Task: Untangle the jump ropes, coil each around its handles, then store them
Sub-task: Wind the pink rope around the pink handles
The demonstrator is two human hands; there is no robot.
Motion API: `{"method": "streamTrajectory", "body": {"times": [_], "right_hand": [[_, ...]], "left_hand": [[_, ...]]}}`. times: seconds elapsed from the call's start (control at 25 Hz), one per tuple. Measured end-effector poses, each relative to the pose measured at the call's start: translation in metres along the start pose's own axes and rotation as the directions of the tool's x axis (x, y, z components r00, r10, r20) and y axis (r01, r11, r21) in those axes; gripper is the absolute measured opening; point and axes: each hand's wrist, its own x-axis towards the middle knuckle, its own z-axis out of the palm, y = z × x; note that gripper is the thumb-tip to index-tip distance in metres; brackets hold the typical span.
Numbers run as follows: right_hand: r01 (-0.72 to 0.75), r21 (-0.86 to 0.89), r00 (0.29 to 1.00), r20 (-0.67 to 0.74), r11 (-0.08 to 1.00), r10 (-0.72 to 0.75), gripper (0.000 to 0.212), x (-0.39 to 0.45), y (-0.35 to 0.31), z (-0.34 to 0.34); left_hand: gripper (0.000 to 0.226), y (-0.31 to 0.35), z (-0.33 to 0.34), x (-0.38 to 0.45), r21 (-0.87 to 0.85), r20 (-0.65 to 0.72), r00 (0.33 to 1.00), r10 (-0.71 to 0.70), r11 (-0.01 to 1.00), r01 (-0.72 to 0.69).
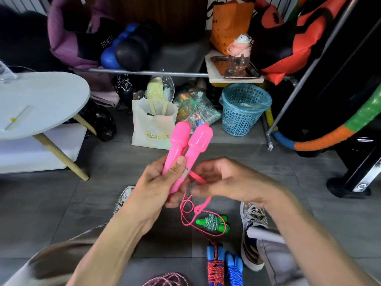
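Note:
My left hand [158, 186] grips two pink jump-rope handles [185, 145] side by side, their thick ends pointing up and away. My right hand [224, 180] pinches the thin pink rope [186, 213] right beside the handles, and the rest of that rope hangs in loops down to the floor. On the floor below lie a green-handled rope [212, 222] coiled around its handles and a blue-handled pair wound with red and blue rope [223, 267]. A loose pink-and-white rope [169, 280] shows at the bottom edge.
A white round table [41, 100] stands at left. Ahead are a white paper bag [153, 124], a clear plastic bag of items [195, 109] and a blue mesh basket [244, 109]. A metal rack with bags crosses the back. My shoes [252, 230] rest on the grey floor.

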Motion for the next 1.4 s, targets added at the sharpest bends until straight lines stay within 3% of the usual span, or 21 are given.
{"method": "streamTrajectory", "body": {"times": [0.12, 0.32, 0.44, 0.52, 0.64, 0.84, 0.92, 1.04, 1.12, 1.2, 1.32, 1.4], "right_hand": [[0.016, -0.086, 0.981, -0.189, 0.996, -0.032, 0.006, -0.01, -0.002, -0.02], [0.117, -0.272, 0.956, -0.229, 0.955, -0.182, 0.028, -0.015, -0.006, -0.024], [0.071, -0.354, 0.938, -0.293, 0.933, -0.183, 0.027, -0.019, -0.008, -0.025], [0.048, -0.451, 0.938, -0.286, 0.891, -0.196, 0.016, -0.023, -0.008, -0.028], [0.04, -0.539, 0.933, -0.282, 0.841, -0.225, 0.007, -0.028, -0.007, -0.029], [0.011, -0.751, 0.874, -0.313, 0.661, -0.371, 0.004, -0.034, -0.013, -0.022], [0.048, -0.828, 0.874, -0.236, 0.559, -0.426, 0.005, -0.036, -0.018, -0.017], [0.023, -0.905, 0.889, -0.177, 0.426, -0.423, 0.02, -0.035, -0.02, -0.01], [0.03, -0.9, 0.928, -0.137, 0.434, -0.348, 0.02, -0.035, -0.022, -0.007], [0.057, -0.858, 0.967, -0.079, 0.51, -0.241, 0.02, -0.035, -0.023, -0.012], [0.077, -0.662, 0.997, 0.072, 0.745, -0.04, 0.017, -0.032, -0.02, -0.02], [0.066, -0.529, 0.975, 0.216, 0.846, 0.058, 0.014, -0.028, -0.016, -0.023]], "left_hand": [[0.029, 0.001, -0.001, -0.002, -0.071, 0.069, 0.998, -0.015, 0.997, 0.02], [0.043, 0.006, -0.003, -0.005, -0.14, 0.171, 0.984, 0.057, 0.99, -0.033], [0.046, 0.003, -0.001, -0.001, -0.014, 0.024, 0.999, 0.047, 0.999, -0.047], [0.035, -0.005, -0.002, 0.005, 0.14, -0.111, 0.992, 0.052, 0.99, -0.036], [0.025, -0.011, -0.004, 0.01, 0.328, -0.162, 0.984, 0.077, 0.944, -0.02], [0.041, -0.015, 0.0, 0.009, 0.672, -0.113, 0.973, 0.2, 0.737, -0.073], [0.035, -0.015, 0.003, 0.008, 0.761, -0.047, 0.99, 0.134, 0.646, -0.051], [0.028, -0.016, 0.011, 0.0, 0.904, 0.054, 0.997, -0.059, 0.428, -0.023], [0.029, -0.016, 0.015, -0.004, 0.942, 0.138, 0.978, -0.154, 0.326, -0.082], [0.03, -0.012, 0.012, -0.007, 0.943, 0.216, 0.94, -0.263, 0.306, -0.131], [0.025, -0.009, 0.011, -0.011, 0.93, 0.336, 0.862, -0.379, 0.277, -0.24], [0.027, -0.009, 0.015, -0.018, 0.905, 0.408, 0.814, -0.414, 0.299, -0.302]]}}
